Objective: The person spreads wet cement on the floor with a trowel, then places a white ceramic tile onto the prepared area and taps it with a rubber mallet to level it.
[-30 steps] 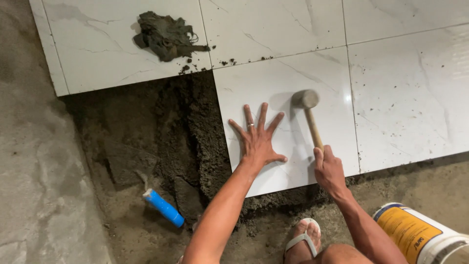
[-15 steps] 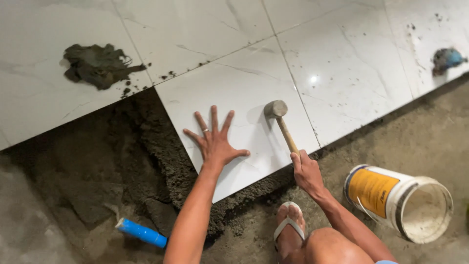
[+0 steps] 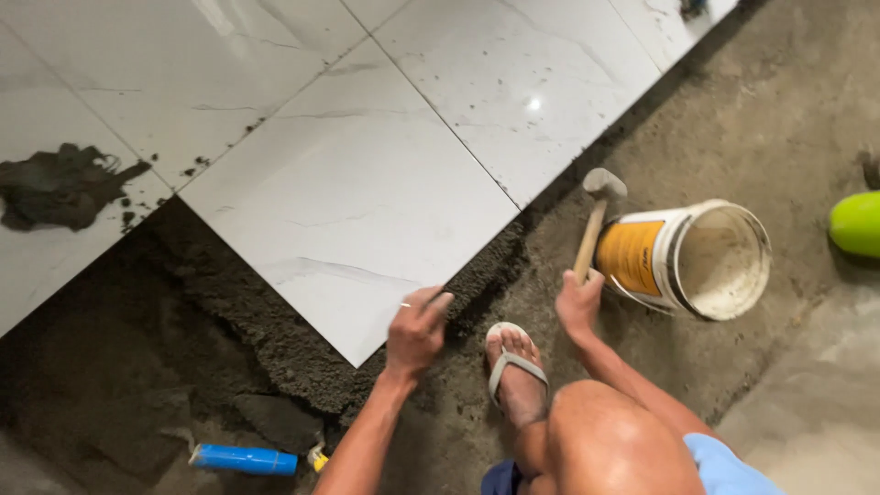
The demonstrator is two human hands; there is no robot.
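head view | left hand curled on near edge of white tile, tile stretching up-left from fingers | right hand gripping mallet handle, head up, off tile, beside bucket | left nearer tile

I crouch on a bare grey concrete floor. Glossy white marble-look tiles cover its upper left part. The nearest white square tile rests on a bed of dark grey wet mortar. A dark lump of mortar lies on a neighbouring tile. A blue-handled trowel lies on the mortar bed. A white plastic bucket with an orange label lies on its side on the concrete. My sandalled foot stands beside the tile edge.
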